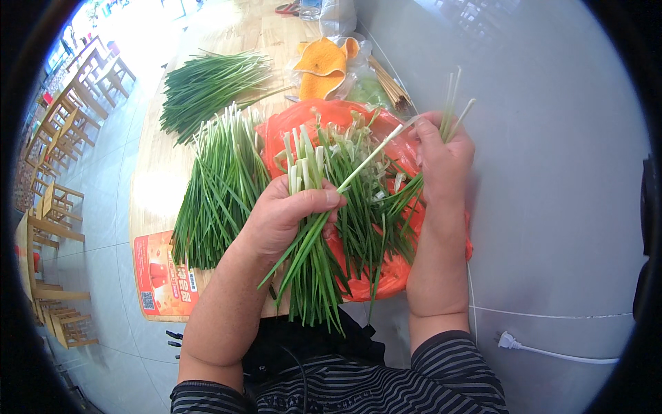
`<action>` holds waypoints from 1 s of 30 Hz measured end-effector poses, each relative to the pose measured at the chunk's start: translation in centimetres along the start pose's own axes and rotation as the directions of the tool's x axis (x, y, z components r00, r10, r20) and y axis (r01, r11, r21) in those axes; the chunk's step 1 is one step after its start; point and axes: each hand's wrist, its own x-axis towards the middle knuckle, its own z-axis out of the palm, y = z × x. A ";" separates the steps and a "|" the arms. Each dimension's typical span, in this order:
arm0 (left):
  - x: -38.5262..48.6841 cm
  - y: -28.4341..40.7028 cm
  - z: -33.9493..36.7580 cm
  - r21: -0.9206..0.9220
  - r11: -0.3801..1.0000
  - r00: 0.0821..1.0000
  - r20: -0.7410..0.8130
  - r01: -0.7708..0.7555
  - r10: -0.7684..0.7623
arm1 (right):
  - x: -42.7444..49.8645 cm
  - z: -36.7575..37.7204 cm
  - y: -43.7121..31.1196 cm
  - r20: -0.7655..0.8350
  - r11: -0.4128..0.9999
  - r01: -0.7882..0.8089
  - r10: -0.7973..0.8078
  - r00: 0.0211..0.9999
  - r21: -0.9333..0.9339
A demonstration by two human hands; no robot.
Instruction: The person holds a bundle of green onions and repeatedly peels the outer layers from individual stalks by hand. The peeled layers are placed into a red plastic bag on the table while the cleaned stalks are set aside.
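Note:
My left hand (289, 212) grips a bunch of garlic chives (315, 290), white ends up and green leaves hanging down. From between its thumb and fingers one chive stalk (370, 158) slants up to the right. At that stalk's white tip, my right hand (446, 150) pinches a thin, pale strip of skin. Several more chive stalks (449, 119) are held in the right hand, their pale ends pointing up. Beneath both hands, loose chives (357, 222) and papery scraps lie on a red plastic bag (382, 287). Left of the bag rests a neat pile of chives (222, 202).
A second chive pile (212, 90) lies farther back on the wooden table (150, 191). Behind the bag are an orange cloth (320, 59) and a bundle of thin sticks (390, 85). A printed red sheet (160, 277) covers the near-left corner; a white plug (508, 340) is at right.

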 end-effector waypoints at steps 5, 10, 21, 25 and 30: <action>0.0 0.1 0.1 0.010 1.000 1.000 0.002 -0.007 0.007 | 0.4 -0.3 -0.2 -0.072 0.998 -0.021 0.026 0.997 0.062; 0.0 0.1 0.1 -0.002 0.999 0.997 -0.062 -0.045 0.045 | 0.6 -0.5 -0.4 -0.142 0.994 -0.067 0.079 0.987 0.089; 0.3 0.2 -0.7 -0.062 0.988 0.989 -0.054 -0.140 0.137 | -0.5 0.3 -0.1 0.262 0.928 0.222 -0.144 0.954 -0.301; 0.3 0.0 -0.4 0.029 0.987 0.983 -0.084 -0.161 0.163 | -0.9 0.2 -0.5 0.443 0.945 0.137 0.010 0.896 -0.297; 0.1 0.0 -0.3 0.047 0.992 0.992 -0.036 -0.121 0.123 | -1.0 0.7 -1.3 0.295 0.991 0.044 -0.004 0.956 -0.128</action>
